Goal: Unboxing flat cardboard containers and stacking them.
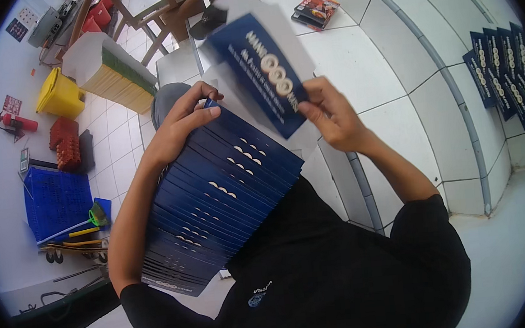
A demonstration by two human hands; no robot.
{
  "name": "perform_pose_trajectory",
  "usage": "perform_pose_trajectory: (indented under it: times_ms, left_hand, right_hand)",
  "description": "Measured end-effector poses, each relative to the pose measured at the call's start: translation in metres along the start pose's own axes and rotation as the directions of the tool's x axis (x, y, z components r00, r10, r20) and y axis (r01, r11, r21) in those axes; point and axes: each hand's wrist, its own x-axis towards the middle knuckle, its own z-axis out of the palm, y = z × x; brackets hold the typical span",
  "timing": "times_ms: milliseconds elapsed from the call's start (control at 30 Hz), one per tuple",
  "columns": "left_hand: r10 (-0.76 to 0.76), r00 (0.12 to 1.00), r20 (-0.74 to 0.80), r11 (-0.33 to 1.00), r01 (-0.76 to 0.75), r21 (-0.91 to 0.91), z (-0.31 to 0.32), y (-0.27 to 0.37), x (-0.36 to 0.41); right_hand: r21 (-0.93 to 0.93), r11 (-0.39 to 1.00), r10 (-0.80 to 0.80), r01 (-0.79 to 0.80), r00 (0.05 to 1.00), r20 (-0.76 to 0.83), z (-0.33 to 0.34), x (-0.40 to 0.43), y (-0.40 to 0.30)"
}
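A long fanned stack of dark blue printed cards or sleeves [226, 181] rests along my left forearm and against my body. My left hand [188, 119] grips the far end of this stack, thumb on top. In my right hand [333, 115], thumb and fingers pinch one blue printed piece [261, 75] by its near end, above and to the right of the stack. Its far part is blurred, and a pale grey-white surface shows behind it. The piece bears light lettering and round shapes.
More blue printed pieces [502, 72] lie overlapped on the tiled step at right. Small red and black boxes [317, 10] lie on the white tiles ahead. A tall stack of green-and-cream sheets [126, 82] stands at left, near a yellow bin [60, 93] and a blue crate [57, 198].
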Motion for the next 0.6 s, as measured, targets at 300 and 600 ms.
perform_pose_trajectory:
  times_ms: [300, 600]
  left_hand:
    - [0.07, 0.994, -0.084, 0.996, -0.074, -0.045, 0.007, 0.022, -0.021]
    - [0.078, 0.993, -0.083, 0.993, -0.085, -0.08, 0.016, 0.036, -0.041]
  right_hand:
    - [0.257, 0.947, 0.156, -0.191, 0.976, 0.151, 0.002, -0.052, 0.009]
    - [0.12, 0.983, 0.105, -0.142, 0.958, 0.267, 0.012, -0.055, -0.013]
